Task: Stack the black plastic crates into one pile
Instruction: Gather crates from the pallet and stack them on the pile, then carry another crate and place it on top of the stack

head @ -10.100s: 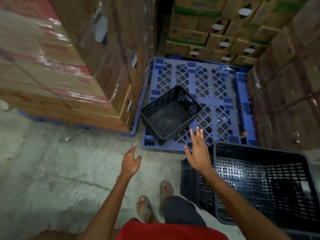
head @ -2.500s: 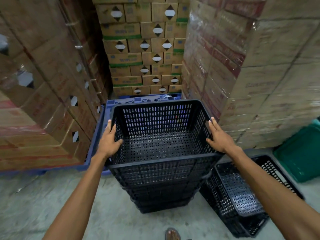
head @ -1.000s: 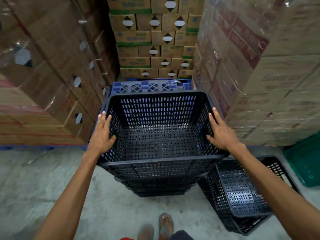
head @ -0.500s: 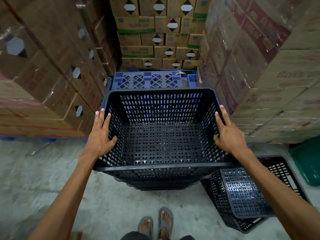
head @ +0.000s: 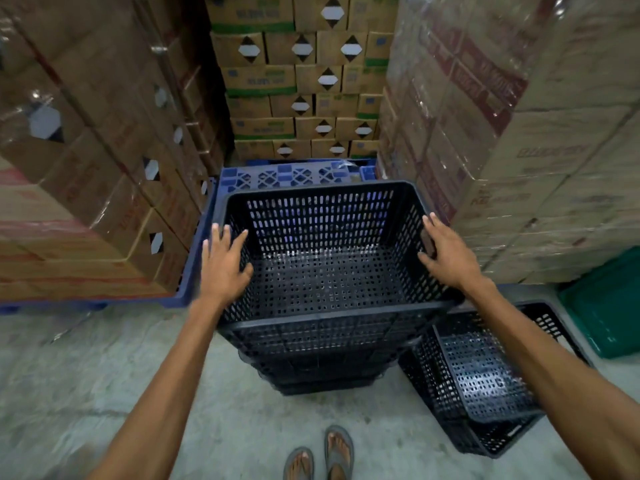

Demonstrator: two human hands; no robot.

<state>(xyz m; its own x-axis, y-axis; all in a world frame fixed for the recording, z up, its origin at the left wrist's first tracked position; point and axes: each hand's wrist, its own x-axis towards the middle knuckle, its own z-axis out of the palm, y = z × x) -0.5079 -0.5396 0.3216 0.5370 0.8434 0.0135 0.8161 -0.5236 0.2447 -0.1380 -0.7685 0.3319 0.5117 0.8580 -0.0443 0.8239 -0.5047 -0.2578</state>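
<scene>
top crate [head: 322, 278] | between left hand [head: 221, 268] / right hand [head: 446, 258] | fingers on rims

Crate pile [head: 322, 344] stands before pallet [head: 291, 174], loose crate [head: 485, 382] right.

Between the left hand [head: 221, 268] and the right hand [head: 446, 256] the top crate [head: 325, 315] of the pile is open and empty, so a hand can go down inside it. Outside the left hand, the wrapped cartons [head: 90, 188] on the blue pallet [head: 195, 271] stand near, and outside the right hand the other carton wall [head: 512, 150] is close too. Below the right forearm a tilted black crate [head: 485, 386] blocks the floor [head: 104, 368], which is free below the left arm.
</scene>
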